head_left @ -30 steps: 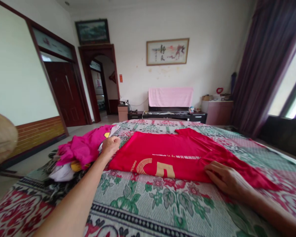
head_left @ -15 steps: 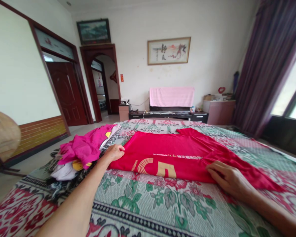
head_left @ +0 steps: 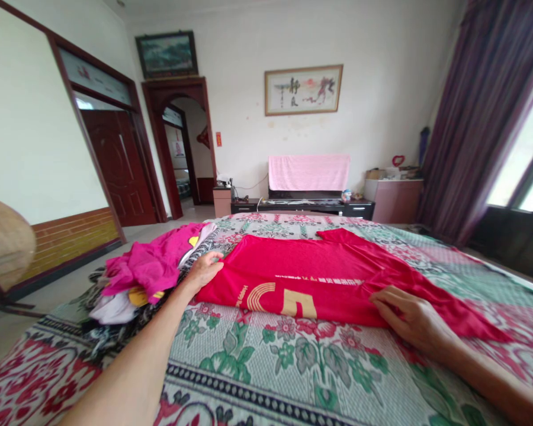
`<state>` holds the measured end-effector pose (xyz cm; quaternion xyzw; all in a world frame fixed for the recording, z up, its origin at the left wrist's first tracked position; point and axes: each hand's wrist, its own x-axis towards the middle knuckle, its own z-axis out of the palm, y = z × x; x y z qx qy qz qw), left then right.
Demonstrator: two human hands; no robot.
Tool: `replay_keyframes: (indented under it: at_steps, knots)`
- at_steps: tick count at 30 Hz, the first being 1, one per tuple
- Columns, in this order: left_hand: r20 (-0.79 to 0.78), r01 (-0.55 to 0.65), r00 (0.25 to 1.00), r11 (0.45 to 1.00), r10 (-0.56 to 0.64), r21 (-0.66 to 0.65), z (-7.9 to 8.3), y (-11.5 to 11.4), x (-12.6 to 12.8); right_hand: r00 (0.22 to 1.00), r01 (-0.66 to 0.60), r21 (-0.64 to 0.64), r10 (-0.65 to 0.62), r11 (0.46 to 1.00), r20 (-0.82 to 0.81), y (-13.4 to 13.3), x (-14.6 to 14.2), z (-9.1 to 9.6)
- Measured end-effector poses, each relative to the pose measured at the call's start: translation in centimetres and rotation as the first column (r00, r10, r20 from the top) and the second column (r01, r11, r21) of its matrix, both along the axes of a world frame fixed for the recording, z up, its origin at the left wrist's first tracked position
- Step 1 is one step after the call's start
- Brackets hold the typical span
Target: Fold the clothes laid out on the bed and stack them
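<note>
A red T-shirt point(head_left: 320, 272) with a gold print lies spread flat on a floral bedspread point(head_left: 293, 367). My left hand point(head_left: 204, 269) rests at the shirt's left edge with its fingers pinched on the fabric. Flat on the shirt's near right part, beside a sleeve, lies my right hand point(head_left: 413, 319), fingers stretched out and pressing the cloth down.
A heap of clothes, magenta on top point(head_left: 146, 269), sits at the bed's left edge beside my left hand. Beyond the bed stand a low dark cabinet point(head_left: 302, 207) with a pink cloth over a screen, a doorway on the left, and purple curtains point(head_left: 475, 118) at right.
My left hand moved from the clothes heap down onto the shirt's left edge and closed its fingers on the fabric. My right hand stayed flat in nearly the same spot.
</note>
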<state>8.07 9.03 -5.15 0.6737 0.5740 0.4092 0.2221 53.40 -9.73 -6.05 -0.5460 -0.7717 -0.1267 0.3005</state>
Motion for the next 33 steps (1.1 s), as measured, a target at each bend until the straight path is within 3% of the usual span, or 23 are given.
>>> replay_keyframes:
  at_steps: [3,8,15,21,24,27,29,33]
  knots:
    - [-0.198,-0.036,0.979,0.998,0.044,0.047,0.0,0.2,0.0,1.0,-0.003,0.012,0.002,1.0,0.014,0.0,0.1,0.1]
    - [-0.503,-0.068,0.856,0.99,0.122,0.124,0.1,0.1,-0.1,0.999,-0.006,0.014,0.006,1.0,0.041,0.0,0.1,0.1]
    - [-0.644,-0.13,0.738,0.979,0.201,0.157,0.3,-0.4,0.0,0.999,-0.025,0.01,0.024,1.0,0.028,0.1,0.3,-0.1]
    - [-0.738,-0.12,0.66,0.989,0.141,0.082,1.1,-1.6,0.6,0.999,-0.016,-0.083,0.019,0.996,0.031,-0.5,-0.5,0.3]
    - [-0.776,-0.171,0.611,0.983,0.157,0.064,1.7,-1.9,1.1,1.0,0.01,-0.129,-0.007,0.992,0.028,-0.9,-1.2,0.7]
    - [-0.767,-0.063,0.609,0.977,0.201,0.205,2.1,-1.8,2.2,1.0,0.019,-0.137,-0.016,0.99,0.019,-0.9,-1.6,0.8]
    - [-0.753,0.054,0.636,0.964,0.168,0.261,2.1,-1.9,3.4,0.999,0.031,-0.141,-0.028,0.99,0.024,-0.8,-1.7,0.6]
    - [-0.743,0.171,0.668,0.965,0.033,0.196,1.0,-2.7,6.0,0.999,0.04,-0.148,-0.04,0.988,0.007,-0.8,-2.0,0.6]
